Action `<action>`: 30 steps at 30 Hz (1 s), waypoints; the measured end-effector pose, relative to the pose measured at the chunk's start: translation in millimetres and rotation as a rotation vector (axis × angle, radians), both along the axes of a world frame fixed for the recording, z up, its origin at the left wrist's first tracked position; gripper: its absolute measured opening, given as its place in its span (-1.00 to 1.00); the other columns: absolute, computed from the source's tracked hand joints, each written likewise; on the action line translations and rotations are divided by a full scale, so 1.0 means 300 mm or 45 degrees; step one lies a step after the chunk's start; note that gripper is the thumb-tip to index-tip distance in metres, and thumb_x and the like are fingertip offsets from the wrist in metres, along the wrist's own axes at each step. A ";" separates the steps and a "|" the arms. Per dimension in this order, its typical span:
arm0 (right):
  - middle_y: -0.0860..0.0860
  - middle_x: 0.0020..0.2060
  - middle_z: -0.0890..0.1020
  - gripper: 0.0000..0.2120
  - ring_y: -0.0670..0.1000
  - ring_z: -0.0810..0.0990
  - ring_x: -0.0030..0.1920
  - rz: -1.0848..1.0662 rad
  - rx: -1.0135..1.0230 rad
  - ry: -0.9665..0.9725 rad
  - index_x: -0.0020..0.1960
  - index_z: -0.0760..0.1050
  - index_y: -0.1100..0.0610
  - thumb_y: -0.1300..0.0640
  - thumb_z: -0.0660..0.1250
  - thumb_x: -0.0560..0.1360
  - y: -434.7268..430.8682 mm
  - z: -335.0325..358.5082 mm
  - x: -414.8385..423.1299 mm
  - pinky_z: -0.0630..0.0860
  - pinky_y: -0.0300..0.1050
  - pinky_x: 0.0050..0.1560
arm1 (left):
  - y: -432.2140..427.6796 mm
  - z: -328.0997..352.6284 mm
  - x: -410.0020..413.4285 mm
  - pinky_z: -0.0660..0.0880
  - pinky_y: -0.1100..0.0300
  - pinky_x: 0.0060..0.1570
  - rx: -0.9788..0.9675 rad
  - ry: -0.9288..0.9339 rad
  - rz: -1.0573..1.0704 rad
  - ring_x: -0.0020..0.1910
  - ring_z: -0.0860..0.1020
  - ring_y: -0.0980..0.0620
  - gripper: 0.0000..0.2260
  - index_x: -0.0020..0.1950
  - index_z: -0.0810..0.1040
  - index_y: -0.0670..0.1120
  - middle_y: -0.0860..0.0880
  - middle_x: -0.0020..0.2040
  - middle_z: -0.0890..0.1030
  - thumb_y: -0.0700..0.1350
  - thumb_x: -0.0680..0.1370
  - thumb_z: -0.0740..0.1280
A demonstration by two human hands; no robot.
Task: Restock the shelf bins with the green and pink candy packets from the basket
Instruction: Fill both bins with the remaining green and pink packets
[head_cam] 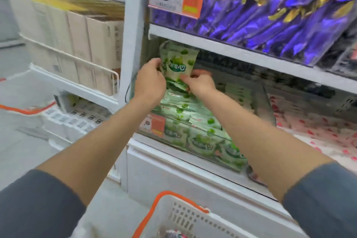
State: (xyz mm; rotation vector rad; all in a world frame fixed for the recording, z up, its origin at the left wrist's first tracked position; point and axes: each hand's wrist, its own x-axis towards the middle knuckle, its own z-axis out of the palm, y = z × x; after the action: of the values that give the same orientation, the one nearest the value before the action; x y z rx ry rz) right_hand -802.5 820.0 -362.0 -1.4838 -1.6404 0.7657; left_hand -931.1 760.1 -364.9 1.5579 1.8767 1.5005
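- Shelf bin (193, 124): holding stacked green packets (185, 110);
- left grip (149, 81): pinching upright green packet (179, 64) by left edge;
- right grip (199, 83): pinching its lower right corner

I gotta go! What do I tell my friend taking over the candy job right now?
Left hand grips the left edge of an upright bunch of green packets; right hand pinches its bottom right corner.
The bunch is over the back of the green bin, already well filled.
Pink packets lie in the next bin right.
Left: settle the bunch, then check the basket; its contents barely show.
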 end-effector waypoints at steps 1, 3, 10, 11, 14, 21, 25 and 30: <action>0.09 0.03 0.68 -0.70 0.10 0.65 -0.01 0.006 -0.029 -0.040 0.13 0.59 0.12 -0.02 0.43 0.48 0.041 -0.015 -0.029 0.57 0.02 0.11 | 0.021 -0.003 -0.006 0.40 0.11 0.22 -0.016 0.065 -0.021 0.27 0.50 -0.10 -0.61 0.38 0.46 -0.11 -0.10 0.30 0.55 -0.32 0.59 0.11; 0.15 0.08 0.65 -0.68 0.13 0.64 0.03 -0.011 -0.034 -0.186 0.16 0.55 0.16 0.00 0.40 0.49 0.093 -0.034 -0.071 0.57 -0.02 0.10 | 0.068 -0.023 -0.015 0.39 0.04 0.27 -0.082 0.208 -0.109 0.29 0.47 -0.17 -0.62 0.36 0.45 -0.16 -0.17 0.30 0.52 -0.32 0.57 0.13; 0.01 0.13 0.56 -0.56 0.01 0.54 0.06 -0.020 0.052 -0.140 0.30 0.41 0.10 0.08 0.38 0.46 0.164 -0.038 -0.114 0.40 -0.21 -0.08 | 0.172 -0.100 -0.037 0.30 -0.05 0.40 -0.258 0.419 -0.222 0.44 0.32 -0.20 -0.44 0.55 0.18 -0.19 -0.20 0.48 0.30 -0.33 0.53 0.13; -0.01 0.10 0.58 -0.62 -0.01 0.56 0.05 -0.014 0.029 -0.046 0.28 0.45 0.09 0.05 0.35 0.48 0.171 -0.030 -0.126 0.39 -0.22 -0.09 | 0.172 -0.100 -0.037 0.32 -0.06 0.39 -0.252 0.421 -0.223 0.42 0.33 -0.21 -0.45 0.54 0.19 -0.19 -0.20 0.47 0.31 -0.33 0.53 0.13; 0.09 0.12 0.59 -0.66 0.09 0.56 0.08 -0.126 -0.051 0.308 0.16 0.49 0.14 -0.07 0.11 0.61 0.182 0.006 -0.137 0.48 -0.09 0.08 | 0.174 -0.098 -0.046 0.35 -0.07 0.36 -0.221 0.419 -0.252 0.38 0.36 -0.21 -0.45 0.53 0.20 -0.19 -0.20 0.44 0.34 -0.31 0.52 0.15; 0.20 0.18 0.52 -0.56 0.12 0.51 0.22 -0.134 0.113 -0.132 0.18 0.50 0.23 -0.04 -0.01 0.68 0.227 0.062 -0.109 0.37 -0.12 0.06 | 0.167 -0.109 -0.036 0.34 -0.13 0.35 -0.249 0.538 -0.225 0.44 0.28 -0.24 -0.42 0.59 0.04 -0.10 -0.18 0.54 0.16 -0.20 0.60 0.15; 0.08 0.43 0.38 -0.40 0.08 0.41 0.37 -0.024 0.051 0.004 0.49 0.28 0.13 -0.24 0.01 0.62 0.194 0.052 -0.080 0.33 -0.11 0.26 | 0.158 -0.107 -0.030 0.33 -0.12 0.35 -0.310 0.573 -0.201 0.47 0.24 -0.24 -0.40 0.60 -0.01 -0.08 -0.18 0.58 0.07 -0.20 0.60 0.15; -0.03 0.22 0.57 -0.48 0.00 0.57 0.15 -0.023 0.086 -0.046 0.34 0.45 0.05 -0.05 0.46 0.43 0.155 -0.005 -0.096 0.50 -0.16 0.09 | 0.150 -0.104 -0.025 0.32 -0.09 0.32 -0.325 0.571 -0.194 0.47 0.22 -0.22 -0.39 0.60 -0.02 -0.09 -0.18 0.58 0.06 -0.21 0.60 0.16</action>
State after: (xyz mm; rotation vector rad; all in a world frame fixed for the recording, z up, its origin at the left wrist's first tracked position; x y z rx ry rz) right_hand -831.2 866.6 -363.5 -1.4709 -1.6608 0.6708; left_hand -938.6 805.2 -395.9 1.9715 2.0180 0.8547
